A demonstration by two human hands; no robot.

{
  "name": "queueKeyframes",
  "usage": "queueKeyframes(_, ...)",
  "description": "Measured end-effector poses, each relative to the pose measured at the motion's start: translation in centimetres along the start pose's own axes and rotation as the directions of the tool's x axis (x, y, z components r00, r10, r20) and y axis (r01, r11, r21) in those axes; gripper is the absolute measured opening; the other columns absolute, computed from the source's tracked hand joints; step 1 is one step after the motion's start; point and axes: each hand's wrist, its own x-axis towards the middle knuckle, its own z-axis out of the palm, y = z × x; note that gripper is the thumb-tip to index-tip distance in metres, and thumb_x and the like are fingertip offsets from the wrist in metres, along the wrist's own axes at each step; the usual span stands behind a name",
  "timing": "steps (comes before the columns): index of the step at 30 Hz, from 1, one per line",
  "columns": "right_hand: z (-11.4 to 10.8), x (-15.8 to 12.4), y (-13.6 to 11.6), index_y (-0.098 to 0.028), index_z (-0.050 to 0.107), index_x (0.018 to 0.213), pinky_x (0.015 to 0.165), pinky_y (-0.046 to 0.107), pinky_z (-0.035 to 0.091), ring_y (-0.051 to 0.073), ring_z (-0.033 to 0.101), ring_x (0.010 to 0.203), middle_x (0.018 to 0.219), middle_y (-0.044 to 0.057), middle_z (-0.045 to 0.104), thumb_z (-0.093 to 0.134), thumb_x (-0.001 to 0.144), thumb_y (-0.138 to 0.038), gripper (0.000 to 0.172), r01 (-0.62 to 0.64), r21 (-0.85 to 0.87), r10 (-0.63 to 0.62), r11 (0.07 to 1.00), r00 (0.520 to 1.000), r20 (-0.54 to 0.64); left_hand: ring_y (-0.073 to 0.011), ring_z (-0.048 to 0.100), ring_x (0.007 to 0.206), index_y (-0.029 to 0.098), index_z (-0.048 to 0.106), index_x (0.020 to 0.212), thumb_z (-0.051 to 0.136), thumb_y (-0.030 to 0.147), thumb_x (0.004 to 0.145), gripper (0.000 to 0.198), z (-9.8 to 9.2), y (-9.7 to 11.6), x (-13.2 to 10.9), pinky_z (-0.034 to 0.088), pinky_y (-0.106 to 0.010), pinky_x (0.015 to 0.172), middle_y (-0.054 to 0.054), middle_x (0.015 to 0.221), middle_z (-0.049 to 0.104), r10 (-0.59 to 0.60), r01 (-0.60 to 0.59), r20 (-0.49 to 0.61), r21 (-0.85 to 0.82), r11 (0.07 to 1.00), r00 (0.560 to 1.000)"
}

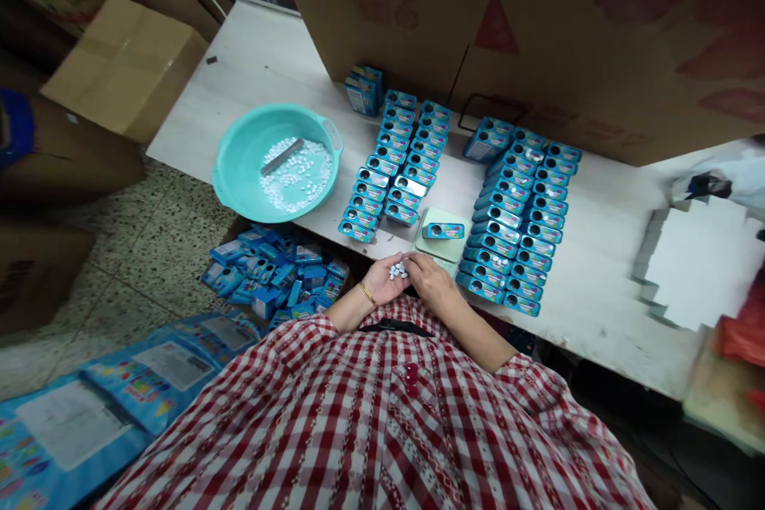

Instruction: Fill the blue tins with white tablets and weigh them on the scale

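- The left hand, cupped palm up, holds a small heap of white tablets.
- The right hand meets it, fingertips at the heap; whether they pinch a tablet, I cannot tell.
- Just beyond the hands, a blue tin sits on a pale green scale, between rows of similar tins.
- More tablets lie in the turquoise basin.

We see a white tabletop under pale light, with a speckled tile floor to its left. We find a large cardboard carton standing along its back and a taped brown box on the dim left side.
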Motion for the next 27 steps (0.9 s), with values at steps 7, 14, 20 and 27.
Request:
queueKeyframes(7, -0.8, 0.3, 3.3, -0.019, 0.057, 0.090, 0.075, 0.029, 0.049, 0.014, 0.056, 0.084, 0.089, 0.004, 0.059, 0.044, 0.080, -0.017, 0.017, -0.064, 0.284, 0.147, 0.957, 0.948, -0.283, -0.0149, 0.061, 0.075, 0.004, 0.062, 0.086, 0.042, 0.013, 0.082, 0.022, 1.6, 0.2, 1.8, 0.047, -0.028, 0.076, -0.011, 0.078, 0.065, 0.070, -0.073, 0.049, 0.069, 0.995, 0.996)
queueKeyframes(14, -1.5, 1.8, 6.6, -0.018, 0.059, 0.086, 0.065, 0.026, 0.048, 0.012, 0.055, 0.070, 0.083, 0.004, 0.060, 0.046, 0.079, -0.020, 0.015, -0.153, 0.284, 0.259, 0.946, 0.886, -0.385, -0.0207, 0.059, 0.096, 0.005, 0.060, 0.091, 0.043, 0.015, 0.082, 0.022, 1.9, 1.0, 2.2, 0.045, -0.031, 0.085, -0.015, 0.092, 0.065, 0.095, -0.099, 0.044, 0.094, 0.991, 0.994)
queueKeyframes(20, -1.7, 1.3, 7.2, -0.018, 0.056, 0.104, 0.073, 0.030, 0.049, 0.015, 0.057, 0.082, 0.093, 0.006, 0.061, 0.043, 0.081, -0.020, 0.026, -0.166, 0.267, 0.263, 0.949, 0.884, -0.387, -0.0207, 0.058, 0.098, 0.006, 0.059, 0.096, 0.043, 0.014, 0.081, 0.024, 0.4, 1.1, 1.4, 0.044, -0.032, 0.087, -0.015, 0.097, 0.064, 0.106, -0.107, 0.024, 0.078, 0.991, 0.994)
queueKeyframes(27, -0.5, -0.6, 1.5, -0.020, 0.057, 0.104, 0.083, 0.035, 0.047, 0.018, 0.054, 0.095, 0.100, 0.008, 0.060, 0.042, 0.084, -0.021, 0.025, -0.056, 0.132, 0.087, 0.990, 0.965, -0.245, -0.0163, 0.063, 0.082, 0.006, 0.060, 0.098, 0.040, 0.011, 0.081, 0.026, -1.4, 0.4, 0.0, 0.047, -0.029, 0.079, -0.013, 0.089, 0.066, 0.037, -0.039, 0.038, 0.051, 0.998, 0.999)
